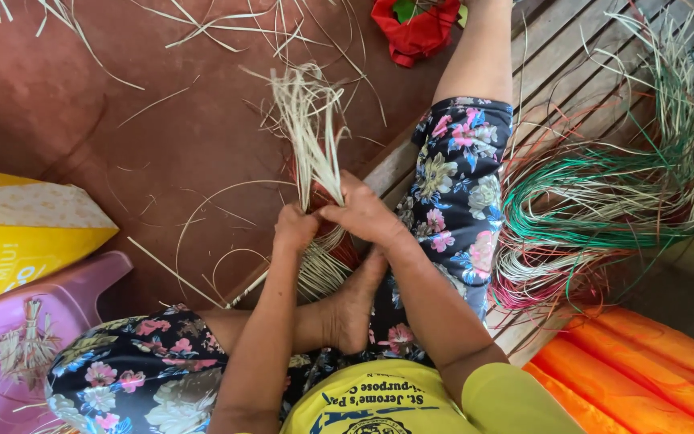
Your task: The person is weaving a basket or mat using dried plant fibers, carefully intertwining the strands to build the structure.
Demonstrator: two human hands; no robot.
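Two hands, left (pixel 295 227) and right (pixel 363 213), pinch one bundle of pale dried reed strips (pixel 311 133); right of them, one coil of green and red strips (pixel 604 209).

Quick tally of what's here: two hands, the left hand (pixel 294 227) and the right hand (pixel 363 213), both closed around one bundle of pale straw strips (pixel 308 133) in the middle. One big coil of dyed strips (pixel 604 205) on the right, green, red and natural strands mixed, way too many to count. One yellow bag (pixel 18 233) at the left edge, and one pink plastic chair (pixel 50 321) near left with one small tuft of straw (pixel 30 341) on it. One red cloth bundle (pixel 415 28) at the far end. One orange mat (pixel 644 378) near right. Loose straw bits on the floor (pixel 122 120): lots, can't count them.
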